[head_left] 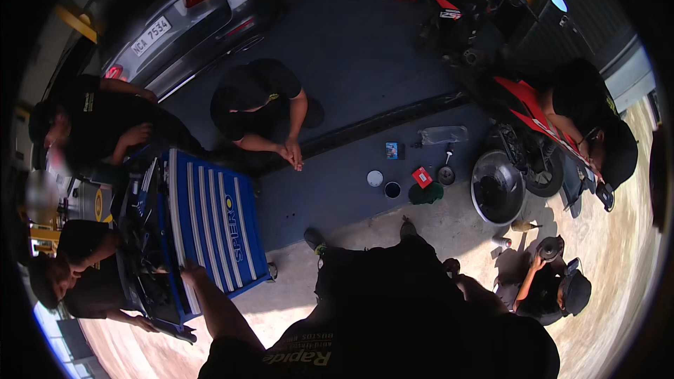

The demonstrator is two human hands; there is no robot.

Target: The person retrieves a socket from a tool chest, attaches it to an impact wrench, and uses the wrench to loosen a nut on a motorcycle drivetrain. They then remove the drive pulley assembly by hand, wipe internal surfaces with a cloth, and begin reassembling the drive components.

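Note:
At the left, my left hand [189,272] rests on the top edge of a blue tool cabinet [223,228] with silver-trimmed drawers, its fingers curled over the rim. Several hand tools lie in the cabinet's top, among them a blue-handled one [142,203]. On the other side of my body, my right hand [453,267] is held low by my right hip, beside a small dark, rounded shape. Its fingers are too small and dark to make out, so I cannot tell whether it holds anything.
Ahead on the floor are a red box [422,177], a blue box [394,151], a white disc [375,178], and a large metal basin [498,188] by a red motorcycle [528,109]. A person crouches ahead [256,102]; others are around the cabinet and motorcycle. A car [189,24] stands behind.

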